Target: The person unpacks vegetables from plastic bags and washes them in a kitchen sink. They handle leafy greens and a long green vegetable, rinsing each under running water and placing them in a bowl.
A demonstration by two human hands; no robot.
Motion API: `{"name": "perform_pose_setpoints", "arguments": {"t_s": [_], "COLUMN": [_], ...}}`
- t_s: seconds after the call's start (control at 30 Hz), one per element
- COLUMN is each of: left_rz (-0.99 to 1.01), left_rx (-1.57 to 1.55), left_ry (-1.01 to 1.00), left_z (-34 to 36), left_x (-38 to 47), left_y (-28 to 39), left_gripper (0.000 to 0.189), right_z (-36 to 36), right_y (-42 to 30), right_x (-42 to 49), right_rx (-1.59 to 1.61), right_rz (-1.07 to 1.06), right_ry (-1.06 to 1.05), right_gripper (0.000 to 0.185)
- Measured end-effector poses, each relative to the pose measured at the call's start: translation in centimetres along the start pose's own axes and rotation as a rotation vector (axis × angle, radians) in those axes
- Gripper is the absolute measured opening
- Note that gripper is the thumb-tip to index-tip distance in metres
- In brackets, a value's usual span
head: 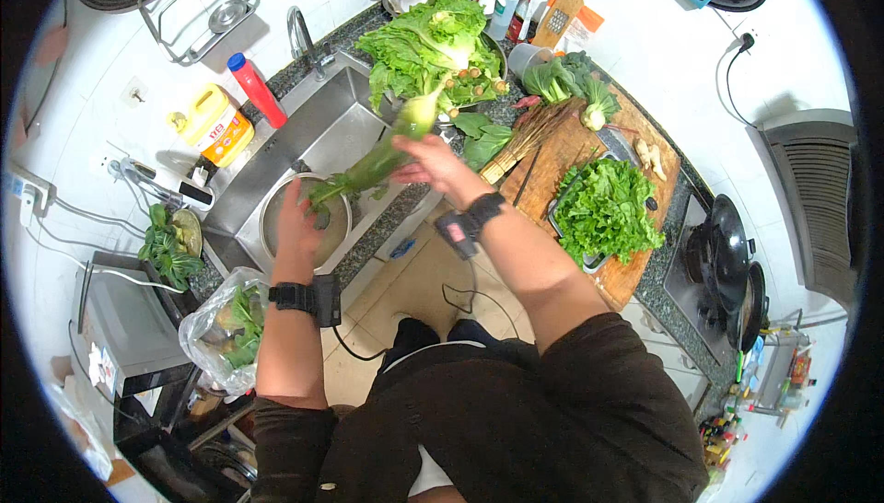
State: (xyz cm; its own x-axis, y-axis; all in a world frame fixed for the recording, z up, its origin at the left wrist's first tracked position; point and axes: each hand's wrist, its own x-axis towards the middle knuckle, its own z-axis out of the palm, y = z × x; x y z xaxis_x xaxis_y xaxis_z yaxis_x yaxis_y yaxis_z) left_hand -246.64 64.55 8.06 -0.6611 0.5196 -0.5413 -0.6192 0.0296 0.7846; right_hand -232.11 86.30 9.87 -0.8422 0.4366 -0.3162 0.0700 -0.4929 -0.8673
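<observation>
A long green leafy-stalk vegetable (373, 166), blurred, slants over the front edge of the steel sink (345, 130). Its pale, thick end points up and right, its leafy tip down and left. My right hand (435, 166) is at its middle, with the stalks between thumb and fingers. Above a round metal basin (338, 234) in the sink, my left hand (298, 223) is blurred at the leafy tip; whether its fingers close on the leaves is unclear. Cloudy water appears to be in the basin. Beyond the right hand, a heap of leafy greens (442, 40) fills a vessel.
On the right, a wooden cutting board (539, 192) bears lettuce (608, 206) in a container and ginger (649, 159). A faucet (304, 40), red bottle (257, 91) and yellow detergent jug (214, 127) line the sink. A plastic bag (231, 330) of vegetables hangs near my left forearm.
</observation>
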Motion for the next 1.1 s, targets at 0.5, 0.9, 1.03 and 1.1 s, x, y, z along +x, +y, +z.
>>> {"name": "perform_pose_setpoints", "arguments": {"t_s": [0.5, 0.9, 1.03, 1.1], "left_rz": [-0.244, -0.163, -0.100, -0.059], "left_rx": [0.199, 0.088, 0.028, -0.017], "left_ry": [-0.216, -0.105, -0.059, -0.018], "left_z": [17.8, 16.1, 13.0, 11.1], "left_x": [-2.3, -5.8, -7.2, -7.9], "left_y": [-8.9, -9.0, -7.0, -5.9], "left_gripper": [0.068, 0.070, 0.071, 0.070], "right_z": [-29.3, -34.7, -35.4, -32.9], "right_y": [-6.8, -2.4, -3.2, -5.1], "right_x": [-11.9, -5.8, -4.5, -4.7], "right_rx": [-0.132, -0.526, -1.176, -1.520], "right_rz": [0.396, 0.404, -0.043, -0.292], "right_ry": [0.519, 0.559, 0.556, 0.446], "right_gripper": [0.052, 0.052, 0.048, 0.047]}}
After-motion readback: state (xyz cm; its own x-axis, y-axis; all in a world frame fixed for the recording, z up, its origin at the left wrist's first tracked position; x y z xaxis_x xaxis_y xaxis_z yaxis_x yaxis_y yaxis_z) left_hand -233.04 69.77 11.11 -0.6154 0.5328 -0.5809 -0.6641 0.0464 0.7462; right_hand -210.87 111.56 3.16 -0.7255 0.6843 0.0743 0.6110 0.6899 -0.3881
